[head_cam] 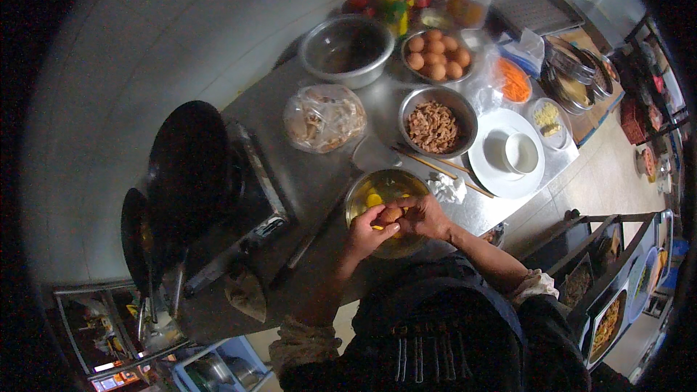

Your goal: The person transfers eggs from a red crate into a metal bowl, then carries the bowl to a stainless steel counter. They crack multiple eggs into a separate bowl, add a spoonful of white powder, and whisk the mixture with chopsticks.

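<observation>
A brown egg (390,215) is held between the fingertips of my left hand (370,235) and my right hand (427,219). Whether its shell is cracked, I cannot tell. Directly below is a round metal bowl (355,196) with egg yolks (373,200) and clear liquid in it; my hands cover much of its near half. A small yellow patch shows beside my left thumb. Just past the bowl, a pair of wooden chopsticks (435,167) lies on the steel table, near a crumpled white tissue (447,188).
Beyond sit a bowl of cooked meat strips (433,128), a bowl of brown eggs (434,56), a bagged food (326,118) and a large metal basin (347,51). A white plate with a cup (503,179) stands right. Dark woks (188,174) rest over a stove at left.
</observation>
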Demonstrator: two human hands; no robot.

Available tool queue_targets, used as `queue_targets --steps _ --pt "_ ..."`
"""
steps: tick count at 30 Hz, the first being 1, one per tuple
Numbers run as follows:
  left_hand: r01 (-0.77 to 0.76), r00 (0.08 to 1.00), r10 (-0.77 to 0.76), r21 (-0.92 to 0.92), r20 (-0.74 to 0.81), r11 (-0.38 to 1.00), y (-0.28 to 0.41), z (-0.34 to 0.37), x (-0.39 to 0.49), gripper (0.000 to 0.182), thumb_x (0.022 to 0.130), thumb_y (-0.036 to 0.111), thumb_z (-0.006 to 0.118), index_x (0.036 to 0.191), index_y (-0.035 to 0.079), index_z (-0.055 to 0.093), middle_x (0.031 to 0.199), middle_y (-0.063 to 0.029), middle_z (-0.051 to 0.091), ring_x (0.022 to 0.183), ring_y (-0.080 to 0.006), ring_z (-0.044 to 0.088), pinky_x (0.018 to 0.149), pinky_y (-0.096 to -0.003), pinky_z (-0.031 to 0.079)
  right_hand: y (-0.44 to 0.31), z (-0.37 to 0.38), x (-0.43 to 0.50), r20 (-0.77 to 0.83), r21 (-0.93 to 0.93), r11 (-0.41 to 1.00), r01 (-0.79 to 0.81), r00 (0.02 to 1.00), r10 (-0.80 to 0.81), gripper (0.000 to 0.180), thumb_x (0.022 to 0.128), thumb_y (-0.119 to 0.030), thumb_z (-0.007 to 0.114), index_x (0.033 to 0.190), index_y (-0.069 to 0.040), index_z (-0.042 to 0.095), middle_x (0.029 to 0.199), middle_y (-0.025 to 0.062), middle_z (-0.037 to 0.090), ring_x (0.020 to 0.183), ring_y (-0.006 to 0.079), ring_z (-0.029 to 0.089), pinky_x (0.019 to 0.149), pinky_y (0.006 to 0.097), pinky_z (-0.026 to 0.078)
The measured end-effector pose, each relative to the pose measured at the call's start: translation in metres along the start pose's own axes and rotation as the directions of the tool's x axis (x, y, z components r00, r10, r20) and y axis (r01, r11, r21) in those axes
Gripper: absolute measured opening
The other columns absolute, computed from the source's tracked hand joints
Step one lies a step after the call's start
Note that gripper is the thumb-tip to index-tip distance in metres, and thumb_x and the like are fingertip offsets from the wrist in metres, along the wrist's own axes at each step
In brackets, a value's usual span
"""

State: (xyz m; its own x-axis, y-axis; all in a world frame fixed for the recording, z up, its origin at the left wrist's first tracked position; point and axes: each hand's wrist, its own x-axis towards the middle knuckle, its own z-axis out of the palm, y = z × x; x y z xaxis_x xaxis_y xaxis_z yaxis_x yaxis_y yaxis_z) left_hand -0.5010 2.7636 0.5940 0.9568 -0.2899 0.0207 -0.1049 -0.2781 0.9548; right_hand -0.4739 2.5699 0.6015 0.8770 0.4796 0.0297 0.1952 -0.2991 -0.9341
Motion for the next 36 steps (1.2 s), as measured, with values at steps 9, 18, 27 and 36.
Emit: queue_targets --steps 9,18,27,36 --pt "0.011 0.996 0.004 0.165 -0.087 0.986 0.005 0.006 0.006 0.028 0.067 0.011 0.066 0.093 0.0 0.06 0.078 -0.0169 0.062 0.072 -0.0299 0.064 0.063 -0.0362 0.05 0.01 0.011 0.0 -0.048 -0.288 0.958 0.02 0.998 -0.035 0.036 0.069 -0.027 0.068 0.104 -0.019 0.065 0.083 0.0121 0.065 0.075 0.0341 0.062 0.065 0.0413 0.051" --pt "-0.189 0.981 0.184 0.499 0.06 0.846 0.013 -0.005 0.006 0.039 0.069 0.011 0.062 0.105 -0.003 0.055 0.087 -0.0182 0.06 0.078 -0.0338 0.06 0.068 -0.0403 0.049 0.01 0.003 -0.004 -0.007 -0.513 0.819 0.257 0.953 -0.304 0.037 0.074 -0.028 0.063 0.11 -0.02 0.06 0.104 0.0095 0.061 0.084 0.032 0.06 0.065 0.0422 0.051" --pt "0.225 0.973 -0.21 0.189 -0.097 0.956 0.027 -0.018 0.023 0.041 0.077 0.012 0.067 0.115 0.003 0.055 0.103 -0.0101 0.062 0.088 -0.0183 0.061 0.077 -0.0295 0.048 0.019 0.004 0.0 -0.171 0.342 0.923 -0.176 0.954 0.245 0.035 0.078 -0.014 0.065 0.112 -0.007 0.059 0.091 0.0065 0.066 0.072 0.0176 0.06 0.061 0.0312 0.05" --pt "-0.306 0.947 0.315 0.115 -0.068 0.945 0.059 -0.002 0.046 0.041 0.08 0.02 0.067 0.116 0.004 0.056 0.119 -0.0134 0.056 0.107 -0.028 0.055 0.09 -0.0346 0.043 -0.031 -0.015 -0.001 0.152 0.946 0.244 -0.215 0.955 0.253 0.045 0.08 -0.013 0.058 0.124 -0.006 0.049 0.098 0.0064 0.061 0.072 0.015 0.059 0.055 0.0233 0.05"
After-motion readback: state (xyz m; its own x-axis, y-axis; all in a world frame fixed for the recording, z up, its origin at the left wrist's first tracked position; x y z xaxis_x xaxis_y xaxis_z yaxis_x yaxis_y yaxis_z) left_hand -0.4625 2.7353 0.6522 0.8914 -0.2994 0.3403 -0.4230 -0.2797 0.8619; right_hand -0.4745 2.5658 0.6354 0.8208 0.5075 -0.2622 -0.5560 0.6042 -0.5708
